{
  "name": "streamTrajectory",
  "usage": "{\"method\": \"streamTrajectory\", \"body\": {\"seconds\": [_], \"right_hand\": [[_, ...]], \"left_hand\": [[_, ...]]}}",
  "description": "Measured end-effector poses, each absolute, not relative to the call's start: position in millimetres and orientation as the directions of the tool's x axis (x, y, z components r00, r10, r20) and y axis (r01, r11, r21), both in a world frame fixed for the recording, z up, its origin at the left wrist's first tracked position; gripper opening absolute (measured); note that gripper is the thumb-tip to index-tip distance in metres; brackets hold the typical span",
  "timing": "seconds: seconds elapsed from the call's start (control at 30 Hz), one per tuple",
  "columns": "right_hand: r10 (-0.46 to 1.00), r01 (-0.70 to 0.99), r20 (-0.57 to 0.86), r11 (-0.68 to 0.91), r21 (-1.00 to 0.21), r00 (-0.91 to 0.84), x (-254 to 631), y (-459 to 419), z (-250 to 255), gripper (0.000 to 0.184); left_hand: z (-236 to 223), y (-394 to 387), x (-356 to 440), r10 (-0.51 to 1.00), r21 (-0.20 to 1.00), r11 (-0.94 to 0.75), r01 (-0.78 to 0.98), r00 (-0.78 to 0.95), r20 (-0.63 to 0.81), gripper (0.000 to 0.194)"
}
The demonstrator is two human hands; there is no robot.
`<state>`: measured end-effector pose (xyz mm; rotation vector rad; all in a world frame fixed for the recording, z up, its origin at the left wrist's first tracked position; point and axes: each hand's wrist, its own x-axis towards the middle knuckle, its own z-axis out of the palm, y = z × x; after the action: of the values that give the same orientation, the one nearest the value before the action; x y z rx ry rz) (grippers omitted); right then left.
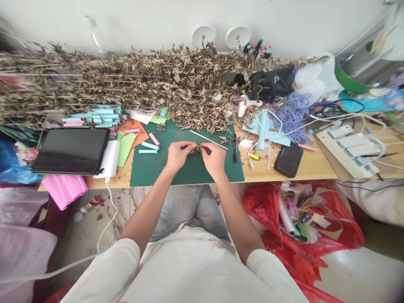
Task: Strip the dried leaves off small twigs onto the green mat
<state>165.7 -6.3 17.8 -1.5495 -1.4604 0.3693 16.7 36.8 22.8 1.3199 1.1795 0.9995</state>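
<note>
Over the green cutting mat [148, 168], my left hand [179, 155] and my right hand [214, 159] meet with fingertips pinched. Between them is a small bit of dried leaves [196, 150], partly hidden by the fingers. A thin wooden stick [208, 139] lies just beyond the right hand, and a black pen [235, 148] is to its right. Small rolled paper tubes [150, 145] in pale blue and a pink one rest left of my left hand. A heap of loose dried leaves [202, 115] covers the mat's far edge.
Dried leafy stalks [110, 75] fill the back of the table. To the left are a tablet [72, 150], a white power bank [109, 159] and stacked blue tubes [97, 116]. To the right are a glue gun [244, 105], purple yarn [293, 113], a black phone [288, 160] and a power strip [350, 147].
</note>
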Motion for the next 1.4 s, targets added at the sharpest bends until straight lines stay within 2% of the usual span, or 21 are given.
{"method": "streamTrajectory", "body": {"seconds": [0.17,0.3,0.57,0.7,0.83,0.97,1.1,1.23,1.4], "right_hand": [[0.897,0.501,0.358,0.192,-0.844,0.259,163,-9,23,0.023],[0.9,0.456,0.368,0.234,-0.859,0.233,160,-11,28,0.019],[0.906,0.5,0.358,0.207,-0.841,0.227,161,-12,30,0.015],[0.911,0.491,0.351,0.209,-0.846,0.217,161,-13,28,0.014],[0.907,0.52,0.369,0.219,-0.825,0.203,158,-12,23,0.013],[0.892,0.683,0.427,0.219,-0.697,0.15,154,-12,11,0.013],[0.866,0.772,0.485,0.223,-0.595,0.124,149,-15,3,0.021],[0.847,0.773,0.499,0.189,-0.606,0.184,143,-16,0,0.021],[0.804,0.717,0.483,0.107,-0.689,0.345,147,-12,3,0.016]], "left_hand": [[24,36,21,0.967,0.989,0.144,-0.037,0.22,-0.132,0.038],[26,35,23,0.961,0.984,0.156,-0.088,0.244,-0.13,0.036],[27,35,21,0.947,0.987,0.153,-0.04,0.29,-0.136,0.037],[31,33,17,0.932,0.994,0.1,0.049,0.344,-0.11,0.026],[40,28,18,0.947,0.948,-0.09,0.305,0.32,-0.013,0.017],[42,24,23,0.949,0.815,-0.224,0.535,0.309,0.059,0.02],[39,24,29,0.957,0.76,-0.239,0.605,0.281,0.076,0.021],[40,22,35,0.959,0.721,-0.246,0.647,0.27,0.084,0.021],[47,16,35,0.956,0.635,-0.268,0.724,0.283,0.08,0.022]]}}
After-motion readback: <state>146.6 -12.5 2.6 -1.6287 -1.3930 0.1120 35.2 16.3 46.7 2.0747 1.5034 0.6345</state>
